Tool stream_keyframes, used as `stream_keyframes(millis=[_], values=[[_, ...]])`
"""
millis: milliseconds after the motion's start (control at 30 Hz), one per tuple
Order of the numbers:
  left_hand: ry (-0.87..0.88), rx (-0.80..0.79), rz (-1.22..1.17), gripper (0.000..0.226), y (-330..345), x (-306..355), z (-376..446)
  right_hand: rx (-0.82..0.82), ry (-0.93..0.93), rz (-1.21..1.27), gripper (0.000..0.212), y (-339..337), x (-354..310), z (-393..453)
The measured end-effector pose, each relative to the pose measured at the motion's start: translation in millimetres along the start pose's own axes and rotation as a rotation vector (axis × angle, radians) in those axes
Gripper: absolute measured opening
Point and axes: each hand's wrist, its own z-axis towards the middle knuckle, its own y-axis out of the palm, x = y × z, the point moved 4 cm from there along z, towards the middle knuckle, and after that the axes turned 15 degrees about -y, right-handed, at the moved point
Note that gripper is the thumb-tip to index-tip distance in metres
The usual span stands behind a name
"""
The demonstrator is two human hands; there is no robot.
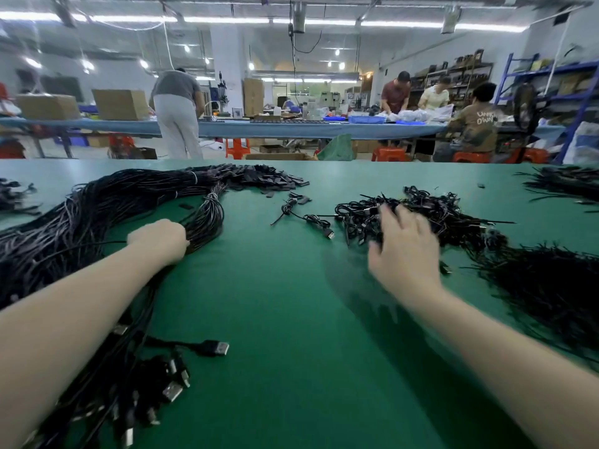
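Head camera view, looking down on a green table (275,303) in a workshop. Left hand (158,239) is curling its fingers tightly round a long cable bundle (129,202), gripping it at the left middle of the table; the fingertips themselves are hiding behind the fist. Right hand (405,254) is hovering with its fingers (387,218) spread and slightly blurred, over the near edge of a pile of coiled cables (447,209) at the right middle of the table. Whether the fingertips are touching the pile, I cannot tell. Both bare forearms are stretching in from the table's near edge.

Outward from the left hand, the long cable bundle is looping in an arc across the table's left half, with a white tie (195,178) binding it toward the far edge. Its near end is spilling USB plugs (217,348) at the table's near left corner. Flat black tabs (269,179) are lying heaped at the table's far middle. One loose coiled cable (311,218) is lying at the table's centre, between the two hands. A dark heap of black ties (551,286) is lying along the table's right edge.

Beyond the table's far edge, several people are working at a long blue bench (291,128), with orange stools (237,147) beneath it and cardboard boxes (120,103) on top.
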Motion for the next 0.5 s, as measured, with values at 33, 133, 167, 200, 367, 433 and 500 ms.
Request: stream_keyframes(millis=[33, 133, 167, 200, 367, 433, 500], values=[[0.001, 0.031, -0.023, 0.036, 2, 0, 8, -0.002, -0.091, 0.023, 0.060, 11, -11, -9], [-0.011, 0.148, -0.152, 0.036, -2, 4, 25, -0.061, -0.254, 0.103, 0.039, 33, -20, -13], [-0.021, 0.163, -0.179, 0.034, -2, 4, 28, -0.068, -0.264, 0.141, 0.032, 34, -20, -12], [-0.033, 0.176, -0.183, 0.031, -2, 3, 31, -0.067, -0.263, 0.174, 0.028, 34, -19, -11], [-0.105, 0.142, -0.274, 0.023, -6, -21, 49, -0.055, -0.260, 0.207, 0.023, 34, -19, -10], [-0.100, -0.017, -0.340, 0.026, -14, -29, 55, -0.046, -0.259, 0.210, 0.022, 34, -18, -10], [-0.098, -0.168, -0.438, 0.028, -29, -34, 58, -0.047, -0.254, 0.219, 0.022, 34, -17, -9]])
